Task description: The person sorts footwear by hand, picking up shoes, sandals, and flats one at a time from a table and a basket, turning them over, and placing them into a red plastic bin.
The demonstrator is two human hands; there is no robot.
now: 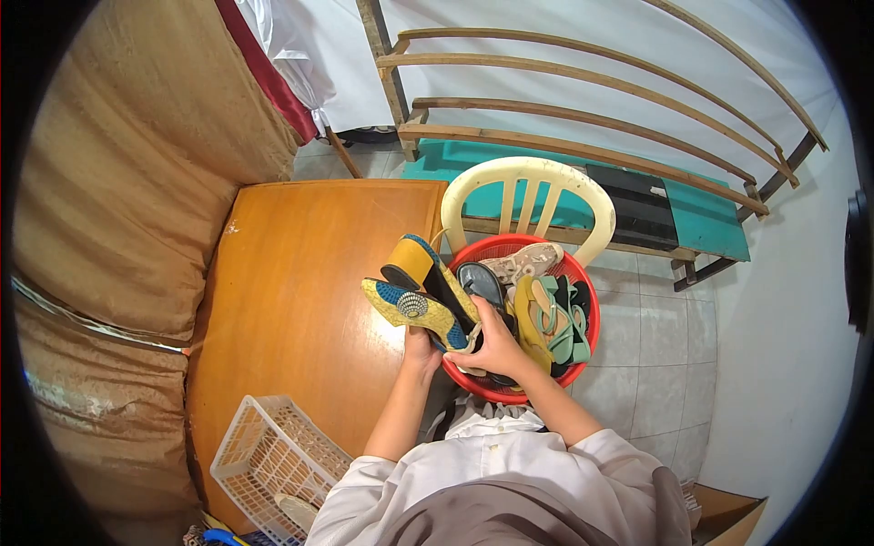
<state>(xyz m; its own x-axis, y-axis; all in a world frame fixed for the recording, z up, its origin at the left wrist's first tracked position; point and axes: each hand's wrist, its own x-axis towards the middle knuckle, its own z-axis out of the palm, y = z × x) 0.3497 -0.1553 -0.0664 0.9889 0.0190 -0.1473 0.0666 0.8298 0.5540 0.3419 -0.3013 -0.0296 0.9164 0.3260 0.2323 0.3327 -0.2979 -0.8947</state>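
Observation:
A pair of yellow and blue heeled shoes (414,305) is held up over the table's right edge, beside the basket. My left hand (422,349) is closed on the pair from below, its fingers partly hidden behind the shoes. From the right, my right hand (496,343) grips the same pair near the toes. The red round basket (594,314) holds several shoes and sandals, among them a patterned beige shoe (526,262), a black shoe (481,280), a yellow shoe (530,318) and green sandals (566,329).
The wooden table (291,273) lies at left, with a white plastic basket (273,455) holding a light-coloured item at its near edge. Behind the red basket stand a cream plastic chair (598,214) and a teal bench (710,218). Brown curtains (118,182) hang at far left.

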